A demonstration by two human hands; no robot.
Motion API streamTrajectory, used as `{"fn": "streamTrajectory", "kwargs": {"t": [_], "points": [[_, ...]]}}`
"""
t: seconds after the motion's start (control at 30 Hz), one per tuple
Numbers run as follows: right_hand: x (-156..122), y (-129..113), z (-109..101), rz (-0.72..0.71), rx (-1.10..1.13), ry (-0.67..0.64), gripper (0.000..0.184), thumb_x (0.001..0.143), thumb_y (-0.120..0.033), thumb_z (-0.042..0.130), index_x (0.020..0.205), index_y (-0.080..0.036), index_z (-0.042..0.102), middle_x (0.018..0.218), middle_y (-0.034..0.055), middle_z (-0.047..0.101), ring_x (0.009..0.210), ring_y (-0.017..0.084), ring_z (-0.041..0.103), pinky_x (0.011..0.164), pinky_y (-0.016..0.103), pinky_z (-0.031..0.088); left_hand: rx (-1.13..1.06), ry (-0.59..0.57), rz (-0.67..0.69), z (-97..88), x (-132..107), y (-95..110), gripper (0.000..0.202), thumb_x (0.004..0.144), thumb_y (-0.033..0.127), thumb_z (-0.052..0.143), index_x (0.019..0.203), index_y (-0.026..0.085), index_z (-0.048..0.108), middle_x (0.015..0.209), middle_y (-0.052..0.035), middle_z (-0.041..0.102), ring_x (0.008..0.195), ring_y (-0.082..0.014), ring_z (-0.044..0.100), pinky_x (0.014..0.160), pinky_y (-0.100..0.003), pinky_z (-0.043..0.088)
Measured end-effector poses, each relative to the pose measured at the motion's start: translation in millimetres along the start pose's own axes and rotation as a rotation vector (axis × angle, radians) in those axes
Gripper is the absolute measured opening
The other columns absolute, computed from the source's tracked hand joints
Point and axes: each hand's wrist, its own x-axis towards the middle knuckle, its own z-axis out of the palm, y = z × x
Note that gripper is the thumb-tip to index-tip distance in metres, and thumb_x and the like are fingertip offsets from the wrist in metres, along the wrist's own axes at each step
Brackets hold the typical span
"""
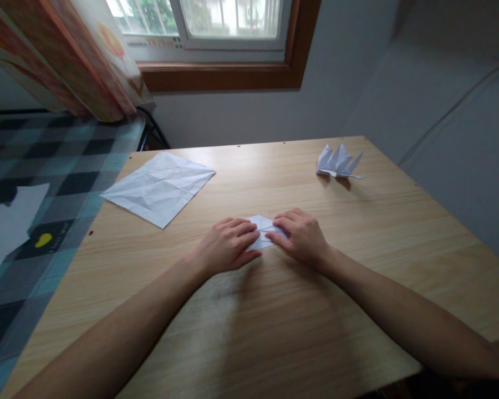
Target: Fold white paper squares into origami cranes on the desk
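A small piece of folded white paper (263, 224) lies on the wooden table between my two hands, its sides covered by fingers. My left hand (230, 244) rests on its left part, fingers stretched out flat over it and thumb apart, nearer me. At the right side, my right hand (301, 233) has its fingers bent over the paper and its thumb on the near part, closed on that edge. Creases cross the paper's visible middle. What lies under the fingers is hidden.
A creased white paper sheet (162, 185) lies at the table's (266, 332) back left. Near the back right stands a folded white paper figure (339, 162) with pointed parts. Torn white paper (8, 227) is on the checked cloth (8, 332) to the left. Beyond are a curtain (70, 61) and window.
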Motion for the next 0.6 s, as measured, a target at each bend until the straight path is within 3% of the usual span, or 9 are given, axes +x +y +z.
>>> {"fn": "streamTrajectory", "kwargs": {"t": [0.07,0.17,0.27,0.47,0.6], "points": [[1,3,2,-0.006,0.044,0.011,0.034,0.088,-0.047,0.068,0.101,-0.015,0.069,0.106,0.0119,0.072,0.097,0.026,0.062,0.085,0.038,0.048,-0.001,0.015,0.007,1.3,0,-1,0.035,0.097,0.047,0.050,0.101,0.018,0.069,0.109,-0.0071,0.074,0.099,-0.0232,0.069,0.083,-0.036,0.054],[2,6,2,-0.127,0.069,-0.020,0.051,0.082,-0.059,0.070,0.108,-0.015,0.067,0.112,0.0128,0.070,0.100,0.028,0.061,0.087,0.042,0.048,0.002,0.048,0.012,3.3,-1,-1,0.032,0.099,0.043,0.049,0.101,0.018,0.069,0.109,-0.0065,0.074,0.099,-0.0221,0.070,0.083,-0.035,0.055],[3,10,1,-0.268,0.037,-0.044,0.049,0.086,-0.060,0.064,0.106,-0.015,0.068,0.109,0.0121,0.072,0.099,0.028,0.062,0.087,0.043,0.048,0.015,0.052,0.007,3.7,-1,-2,0.033,0.101,0.041,0.046,0.100,0.017,0.069,0.108,-0.0069,0.075,0.098,-0.0216,0.071,0.081,-0.034,0.055],[4,15,-7,-0.476,-0.012,-0.062,0.017,0.094,-0.026,0.056,0.099,-0.016,0.070,0.104,0.0107,0.075,0.094,0.022,0.067,0.083,0.036,0.050,0.006,0.014,0.014,0.4,0,-1,0.038,0.100,0.045,0.043,0.100,0.016,0.068,0.109,-0.0085,0.075,0.098,-0.0228,0.072,0.083,-0.036,0.056],[5,14,-8,-0.500,-0.045,-0.070,0.018,0.093,-0.015,0.052,0.096,-0.018,0.070,0.091,0.0076,0.076,0.085,0.019,0.068,0.078,0.032,0.050,-0.002,0.000,0.012,-0.6,-1,-2,0.040,0.099,0.048,0.043,0.105,0.016,0.066,0.111,-0.0090,0.075,0.099,-0.0234,0.072,0.084,-0.036,0.056]]}}
